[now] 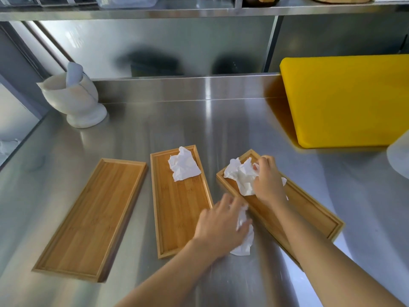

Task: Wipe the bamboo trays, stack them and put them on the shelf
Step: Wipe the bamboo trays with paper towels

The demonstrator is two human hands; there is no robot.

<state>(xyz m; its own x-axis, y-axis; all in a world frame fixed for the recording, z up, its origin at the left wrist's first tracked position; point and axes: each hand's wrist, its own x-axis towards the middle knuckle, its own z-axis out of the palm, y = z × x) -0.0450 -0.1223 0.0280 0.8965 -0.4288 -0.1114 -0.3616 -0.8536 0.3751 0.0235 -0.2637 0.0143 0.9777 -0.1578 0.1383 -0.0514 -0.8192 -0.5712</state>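
Three bamboo trays lie on the steel counter. The left tray (93,218) is bare. On the far end of the middle tray (179,209) rests a crumpled white tissue (184,164). The right tray (309,216) lies at an angle. My right hand (269,180) presses a white tissue (242,177) onto its far end. My left hand (221,227) sits between the middle and right trays, holding another white tissue (244,240) against the counter by the right tray's edge. The steel shelf (199,9) runs overhead.
A white marble mortar with a pestle (75,98) stands at the back left. A thick yellow cutting board (347,100) lies at the back right, and part of a white object (400,156) shows at the right edge. Containers sit on the shelf above.
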